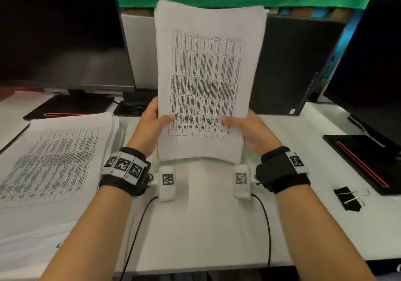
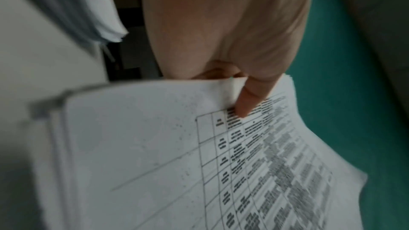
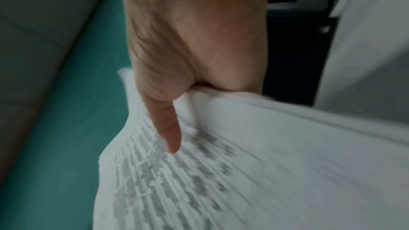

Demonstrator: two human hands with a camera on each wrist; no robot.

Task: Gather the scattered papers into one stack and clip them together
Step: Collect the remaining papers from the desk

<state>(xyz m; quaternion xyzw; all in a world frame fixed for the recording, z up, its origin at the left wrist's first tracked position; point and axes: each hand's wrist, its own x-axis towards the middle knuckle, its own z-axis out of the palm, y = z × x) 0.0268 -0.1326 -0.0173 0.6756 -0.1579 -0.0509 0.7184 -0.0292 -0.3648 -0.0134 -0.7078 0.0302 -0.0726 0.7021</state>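
Note:
A stack of printed papers (image 1: 208,80) with a table on its top sheet stands upright on its bottom edge on the white desk (image 1: 208,215). My left hand (image 1: 152,122) grips its left side, thumb on the front. My right hand (image 1: 249,128) grips its right side the same way. In the left wrist view the thumb of my left hand (image 2: 245,104) presses on the stack of papers (image 2: 155,163). In the right wrist view the thumb of my right hand (image 3: 170,128) lies on the blurred stack of papers (image 3: 243,172). Black binder clips (image 1: 349,198) lie on the desk at the right.
A second thick pile of printed papers (image 1: 54,161) lies flat on the desk at the left. Dark monitors stand at the back left (image 1: 60,33) and at the right (image 1: 373,63). A black computer case (image 1: 288,67) stands behind the held stack.

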